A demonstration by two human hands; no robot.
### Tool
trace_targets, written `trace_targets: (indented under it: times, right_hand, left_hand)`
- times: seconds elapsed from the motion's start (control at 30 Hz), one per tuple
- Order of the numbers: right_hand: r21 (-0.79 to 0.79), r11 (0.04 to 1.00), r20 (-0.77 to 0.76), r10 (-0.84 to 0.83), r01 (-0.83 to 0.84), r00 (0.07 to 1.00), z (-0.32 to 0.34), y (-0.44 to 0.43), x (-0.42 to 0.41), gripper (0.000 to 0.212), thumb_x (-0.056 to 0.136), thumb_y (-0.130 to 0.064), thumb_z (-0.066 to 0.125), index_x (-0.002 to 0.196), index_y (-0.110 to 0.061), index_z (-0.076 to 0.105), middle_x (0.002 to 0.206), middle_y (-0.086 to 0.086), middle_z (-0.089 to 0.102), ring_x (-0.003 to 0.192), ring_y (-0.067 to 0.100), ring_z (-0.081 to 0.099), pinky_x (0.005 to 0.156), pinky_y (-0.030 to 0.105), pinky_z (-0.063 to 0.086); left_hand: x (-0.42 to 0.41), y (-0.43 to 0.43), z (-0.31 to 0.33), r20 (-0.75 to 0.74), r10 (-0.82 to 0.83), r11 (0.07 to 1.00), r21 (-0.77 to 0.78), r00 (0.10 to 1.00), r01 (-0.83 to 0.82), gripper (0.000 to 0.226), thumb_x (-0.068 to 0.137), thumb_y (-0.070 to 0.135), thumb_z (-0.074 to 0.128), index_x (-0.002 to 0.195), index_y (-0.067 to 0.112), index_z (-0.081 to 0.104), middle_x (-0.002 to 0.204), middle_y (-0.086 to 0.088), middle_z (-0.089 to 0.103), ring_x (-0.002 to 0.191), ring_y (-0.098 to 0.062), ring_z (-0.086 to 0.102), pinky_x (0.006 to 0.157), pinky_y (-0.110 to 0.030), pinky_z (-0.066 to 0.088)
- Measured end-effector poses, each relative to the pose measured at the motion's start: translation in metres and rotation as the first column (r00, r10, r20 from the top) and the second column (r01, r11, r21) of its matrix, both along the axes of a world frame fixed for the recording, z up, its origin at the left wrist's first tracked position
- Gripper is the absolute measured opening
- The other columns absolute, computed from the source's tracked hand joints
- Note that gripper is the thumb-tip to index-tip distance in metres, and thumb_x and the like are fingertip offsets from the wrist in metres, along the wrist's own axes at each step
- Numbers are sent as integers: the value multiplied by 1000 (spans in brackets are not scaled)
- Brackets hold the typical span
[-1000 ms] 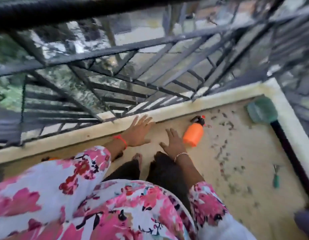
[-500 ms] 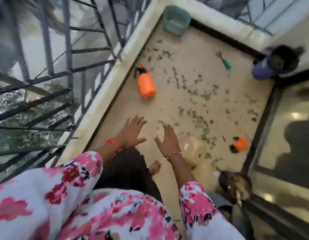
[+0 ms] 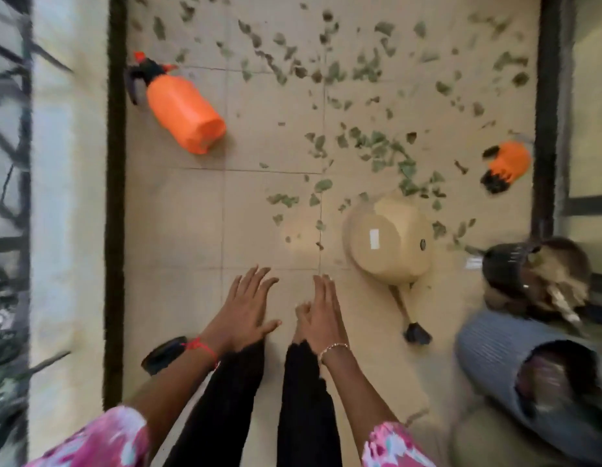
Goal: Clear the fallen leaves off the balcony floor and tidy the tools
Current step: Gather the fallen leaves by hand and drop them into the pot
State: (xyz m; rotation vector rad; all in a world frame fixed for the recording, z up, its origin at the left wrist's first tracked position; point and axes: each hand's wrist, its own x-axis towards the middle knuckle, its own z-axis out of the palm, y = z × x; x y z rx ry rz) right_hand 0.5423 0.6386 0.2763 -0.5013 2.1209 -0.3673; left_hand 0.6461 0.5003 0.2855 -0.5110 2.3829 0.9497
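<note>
Hovering over the balcony floor [image 3: 178, 214] with left hand [image 3: 249, 308] and right hand [image 3: 321, 315] released, fingers straight, palms down, grasping nothing. Fallen leaves [image 3: 377, 146] strewn beyond the upturned beige pot [image 3: 389, 242], thickest just past it. Orange spray bottle [image 3: 185, 112] lying on its side well left of that pot; small orange pot [image 3: 507, 165] tipped over to its right.

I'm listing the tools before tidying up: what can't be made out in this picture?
Head view only.
Small orange item by the right wall: motion blur, kind unclear.
Black object: partly hidden behind the left wrist.
Grey pot: blurred, cut by the right edge, contents unclear.
Black pot: blurred, contents unclear.
</note>
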Motion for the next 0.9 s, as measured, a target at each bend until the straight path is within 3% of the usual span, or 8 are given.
trace_targets:
  times: [0.1,0.2,0.3,0.4,0.5,0.7,0.8,0.9]
  right_hand:
    - [-9,998,-68,-57,57,996,-123,-4,-15,74,93,-36,48,148,-8,7,157,11,0,145,21,0,115,24,4]
    - [36,986,-221,-151,163,963,-228,-10,-33,86,87,-49,52,148,-7,8,157,13,4,145,23,2,117,33,6]
    - [2,952,-398,-281,307,873,-314,-16,-46,92,83,-59,48,147,-3,13,155,17,12,145,27,6,117,37,5]
    - [-53,922,-575,-343,384,743,-373,-27,-56,92,82,-63,35,144,3,20,153,23,14,144,33,9,117,42,5]
    - [-18,928,-706,-276,373,653,-395,-35,-61,88,86,-62,28,145,3,18,153,23,12,144,32,8,116,44,3]
    - [-94,978,-767,-190,185,613,-405,-51,-81,83,91,-60,18,146,1,12,154,20,11,144,28,7,116,45,4]
    - [-222,973,-741,-207,57,639,-403,-72,-108,78,92,-59,13,147,-4,15,156,15,11,145,22,5,116,41,3]
    - [-426,904,-651,-287,-24,703,-399,-72,-136,74,92,-57,24,148,-10,12,157,8,4,144,13,-5,118,30,1]
  left_hand:
    - [-18,-22,-123,-34,-30,999,-33,999,29,95,71,68,25,144,9,28,156,-13,15,145,-32,5,115,-44,0]
    - [-35,-42,-230,-53,-33,995,-94,998,28,103,66,75,26,148,13,20,158,-9,7,146,-29,0,115,-48,0]
    - [-52,-55,-314,-96,87,989,-114,992,-98,112,61,82,32,150,19,7,158,-3,-6,144,-21,-12,115,-46,-6]
    - [-75,-60,-373,-223,60,966,-232,973,-113,115,62,91,30,150,22,3,158,-8,-6,145,-20,-10,113,-45,-9]
    - [-94,-64,-393,-304,-39,922,-377,952,-82,114,64,91,32,150,22,4,158,-16,2,146,-23,-2,114,-48,-9]
    - [-107,-62,-402,-390,19,900,-395,920,-186,115,64,88,37,149,19,2,157,-18,-2,146,-24,-6,117,-44,-8]
    - [-135,-69,-404,-432,89,903,-346,897,-256,112,63,90,31,148,24,-2,158,-13,-7,146,-21,-9,115,-33,-16]
    - [-156,-74,-411,-454,12,892,-397,891,-214,111,64,91,24,149,24,-2,158,-10,-9,145,-18,-12,114,-33,-18]
